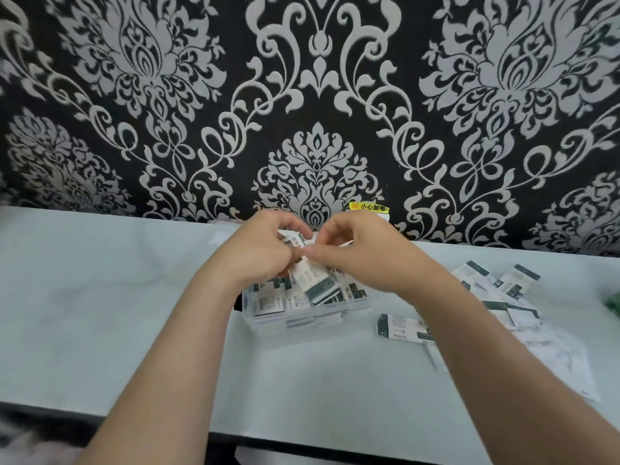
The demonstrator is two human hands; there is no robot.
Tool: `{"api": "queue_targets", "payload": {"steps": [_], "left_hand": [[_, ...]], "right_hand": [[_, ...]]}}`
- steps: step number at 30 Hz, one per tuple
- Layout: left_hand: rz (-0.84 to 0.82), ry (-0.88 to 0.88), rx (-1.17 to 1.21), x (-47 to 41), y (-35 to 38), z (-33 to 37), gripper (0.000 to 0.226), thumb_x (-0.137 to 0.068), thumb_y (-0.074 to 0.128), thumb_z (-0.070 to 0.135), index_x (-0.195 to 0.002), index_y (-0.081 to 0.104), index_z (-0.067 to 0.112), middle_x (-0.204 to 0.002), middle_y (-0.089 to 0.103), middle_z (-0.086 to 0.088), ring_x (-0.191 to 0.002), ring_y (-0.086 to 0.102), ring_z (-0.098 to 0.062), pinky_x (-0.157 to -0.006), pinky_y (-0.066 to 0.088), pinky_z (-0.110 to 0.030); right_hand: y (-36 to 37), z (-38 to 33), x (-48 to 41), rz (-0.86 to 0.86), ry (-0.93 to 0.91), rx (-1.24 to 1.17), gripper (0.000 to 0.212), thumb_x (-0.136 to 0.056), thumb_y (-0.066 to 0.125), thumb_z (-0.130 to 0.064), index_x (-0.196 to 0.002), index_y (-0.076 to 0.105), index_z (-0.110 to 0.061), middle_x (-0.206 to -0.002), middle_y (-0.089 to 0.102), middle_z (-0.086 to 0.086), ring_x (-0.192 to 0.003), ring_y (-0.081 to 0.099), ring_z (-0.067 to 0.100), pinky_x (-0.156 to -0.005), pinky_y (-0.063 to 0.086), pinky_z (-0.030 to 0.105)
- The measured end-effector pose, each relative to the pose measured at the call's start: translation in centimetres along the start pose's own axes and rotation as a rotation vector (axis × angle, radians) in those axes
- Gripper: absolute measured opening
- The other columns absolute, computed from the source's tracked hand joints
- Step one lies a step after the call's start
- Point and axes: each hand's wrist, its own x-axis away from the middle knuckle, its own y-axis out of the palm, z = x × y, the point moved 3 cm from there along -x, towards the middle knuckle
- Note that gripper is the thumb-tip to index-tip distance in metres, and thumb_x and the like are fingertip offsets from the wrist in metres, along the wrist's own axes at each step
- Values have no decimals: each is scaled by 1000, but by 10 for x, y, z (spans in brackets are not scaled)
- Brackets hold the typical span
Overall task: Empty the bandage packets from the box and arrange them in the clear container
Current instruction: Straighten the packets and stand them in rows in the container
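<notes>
We are holding a small bunch of packets (313, 275) just above the clear container (265, 322), which sits on the white table (100, 297) right in front of us. Our left hand (265, 251) has its fingers curled round the far end of the bunch. Our right hand (355, 255) pinches it from the other side with finger and thumb. So both hands are gripping, and neither one is loose. The container looks quite full: we can see rows of green and white packets lying flat inside it, nearly up to the top. We think a big part of the job is done. But it is not finished. A pile of loose packets (503, 290) lies on the table off to our right, well apart from the container, and they point every which way. One single packet (399, 327) lies nearer, between the pile and the container. All of these have to go in too, after the bunch in our hands. A thin pale sheet (563, 360) lies by the pile, and something green (612, 303) peeks in at the right edge, too cut off to name. We cannot pick out the box for sure. It may be hidden behind our hands, so we cannot tell if it is empty.
</notes>
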Motion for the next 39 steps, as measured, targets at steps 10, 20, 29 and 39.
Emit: {"api": "queue_targets", "payload": {"steps": [10, 20, 29, 39], "left_hand": [[165, 84, -276, -4, 0, -2, 31, -85, 70, 15, -110, 64, 32, -90, 63, 6, -80, 59, -14, -73, 48, -29], [56, -34, -654, 20, -31, -22, 15, -83, 65, 52, -90, 71, 39, -110, 51, 9, -120, 30, -20, -92, 38, -37], [-65, -96, -735, 17, -20, -29, 12, -82, 62, 49, -87, 69, 41, -81, 61, 16, -91, 57, -14, -73, 47, -26], [51, -91, -709, 14, -17, -28, 12, -79, 67, 45, -86, 70, 36, -74, 58, 15, -89, 56, -18, -65, 42, -26]], "right_hand": [[23, 15, -29, -83, 274, -232, 19, -81, 75, -7, -79, 58, -15, -65, 55, 3, -48, 45, 11, -48, 44, 19], [44, 14, -43, -126, 405, -6, 19, -86, 70, -6, -100, 60, 0, -72, 60, 13, -55, 55, 21, -62, 55, 32], [52, 13, -44, -45, 341, 226, 15, -87, 61, -3, -101, 58, -5, -95, 69, 14, -83, 71, 29, -78, 60, 44], [52, -6, -36, -5, 222, 536, 18, -86, 61, -10, -103, 54, -11, -104, 59, 10, -98, 58, 29, -70, 43, 31]]}}
